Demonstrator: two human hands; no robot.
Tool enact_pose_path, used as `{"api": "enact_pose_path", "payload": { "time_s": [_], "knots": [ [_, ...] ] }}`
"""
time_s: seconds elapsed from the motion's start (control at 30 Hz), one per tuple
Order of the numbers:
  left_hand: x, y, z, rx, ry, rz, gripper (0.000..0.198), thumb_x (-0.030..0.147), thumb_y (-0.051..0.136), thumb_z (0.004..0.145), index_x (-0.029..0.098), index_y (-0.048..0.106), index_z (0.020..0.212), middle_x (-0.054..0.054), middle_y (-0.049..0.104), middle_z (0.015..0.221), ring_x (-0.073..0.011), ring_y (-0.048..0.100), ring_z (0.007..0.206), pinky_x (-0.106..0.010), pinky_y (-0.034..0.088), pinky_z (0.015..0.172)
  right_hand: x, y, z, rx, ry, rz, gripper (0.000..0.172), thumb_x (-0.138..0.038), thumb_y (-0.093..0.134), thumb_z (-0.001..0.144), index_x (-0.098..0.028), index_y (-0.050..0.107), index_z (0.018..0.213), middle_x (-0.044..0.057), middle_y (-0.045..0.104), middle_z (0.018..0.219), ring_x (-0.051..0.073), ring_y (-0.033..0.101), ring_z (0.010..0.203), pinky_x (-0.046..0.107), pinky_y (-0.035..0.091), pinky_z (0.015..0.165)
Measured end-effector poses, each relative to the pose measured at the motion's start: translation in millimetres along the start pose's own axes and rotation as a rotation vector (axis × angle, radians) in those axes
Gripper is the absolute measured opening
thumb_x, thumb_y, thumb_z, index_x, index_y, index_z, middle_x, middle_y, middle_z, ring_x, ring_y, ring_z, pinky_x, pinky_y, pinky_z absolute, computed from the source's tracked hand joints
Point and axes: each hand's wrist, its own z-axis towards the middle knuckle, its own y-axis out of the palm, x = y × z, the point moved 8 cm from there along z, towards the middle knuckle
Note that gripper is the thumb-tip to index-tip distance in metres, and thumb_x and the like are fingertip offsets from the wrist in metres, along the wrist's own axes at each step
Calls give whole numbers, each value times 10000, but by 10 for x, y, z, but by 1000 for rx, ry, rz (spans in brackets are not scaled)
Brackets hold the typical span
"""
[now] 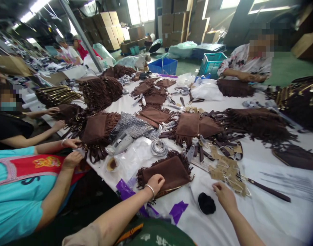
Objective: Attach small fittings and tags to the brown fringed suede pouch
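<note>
A dark brown fringed pouch (169, 171) lies in front of me, its near edge showing a gold-coloured zip line. Over that edge my left hand (156, 184), with a bangle at the wrist, is closed with curled fingers on the pouch. My right hand (224, 194) is raised to the right, fingers loosely bent and apart, nothing visible in them. Just left of it sits a round black pad (207, 203). Beyond my right hand, brown paper tags (223, 171) with white strings lie heaped. A dark strap (269, 190) lies to their right.
More fringed pouches (188, 124) and straps cover the white table. A roll of clear tape (158, 147), a cup (112, 164) and purple plastic scraps (178, 212) lie near me. Co-workers' hands (72, 159) are at left; another person (245, 65) sits across.
</note>
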Motion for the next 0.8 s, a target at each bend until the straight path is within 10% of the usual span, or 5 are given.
{"api": "enact_pose_path", "payload": {
  "time_s": [0.1, 0.4, 0.6, 0.8],
  "knots": [
    [595, 226, 113, 25, 166, -99, 206, 240, 444, 823, 163, 634, 839, -46, 625, 865, -153, 553, 852, -270, 422, 838, 61, -81, -123, 38, 35, 306, 330, -478, 455, 729, -189, 579, 830, 68, 660, 762, 216, 627, 723, 328, 482, 648],
    [1787, 1985, 499, -541, 144, -361, 690, 20, 453, 641, 273, 418, 1283, -3, 621, 1046, -115, 591, 727, -217, 485, 637, -95, -331, -357, -67, 54, 773, 460, -519, 627, 644, -152, 597, 922, 65, 675, 875, 227, 643, 824, 347, 526, 779],
    [1822, 2468, 821, -479, 18, 143, 277, 296, 590, 711, 158, 668, 938, -86, 652, 873, -223, 583, 779, -337, 472, 723, 224, -726, -481, 48, 154, 978, 449, -475, 675, 637, -142, 587, 923, 51, 678, 876, 206, 641, 813, 316, 541, 788],
    [1943, 2645, 873, -434, 256, 448, 174, 221, 574, 732, 103, 673, 813, -145, 633, 855, -253, 580, 839, -317, 463, 694, 790, -1221, -484, 370, 186, 1077, 451, -507, 684, 610, -211, 564, 928, 19, 632, 732, 187, 617, 650, 340, 566, 593]
  ]
}}
